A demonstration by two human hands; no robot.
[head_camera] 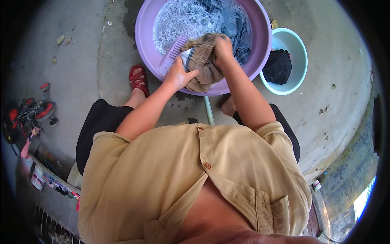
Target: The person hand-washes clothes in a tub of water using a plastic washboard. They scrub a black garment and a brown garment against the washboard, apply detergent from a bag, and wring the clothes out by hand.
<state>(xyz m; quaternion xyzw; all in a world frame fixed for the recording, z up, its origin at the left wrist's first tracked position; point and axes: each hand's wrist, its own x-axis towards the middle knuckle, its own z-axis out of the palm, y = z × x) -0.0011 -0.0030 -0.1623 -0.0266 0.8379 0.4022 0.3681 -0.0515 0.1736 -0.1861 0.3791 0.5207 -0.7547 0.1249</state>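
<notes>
A brown garment with a gathered elastic waistband (204,65) is bunched at the near rim of a large purple plastic basin (145,45). My left hand (180,73) grips its left side, thumb on top, with some suds on the wrist. On the right side, my right hand (223,48) holds the waistband, fingers partly hidden by the cloth. Behind the garment, a purple ridged washboard (176,48) leans in the basin, its right part covered. Foamy water (186,24) fills the basin, and dark checked cloth (240,39) lies soaking at its right.
A light-blue basin (300,61) with a black cloth (277,67) inside stands right of the purple one. Between my feet a pale green pipe or pole (209,110) runs towards the purple basin. A child's tricycle (36,109) rests at far left on the concrete floor (76,61).
</notes>
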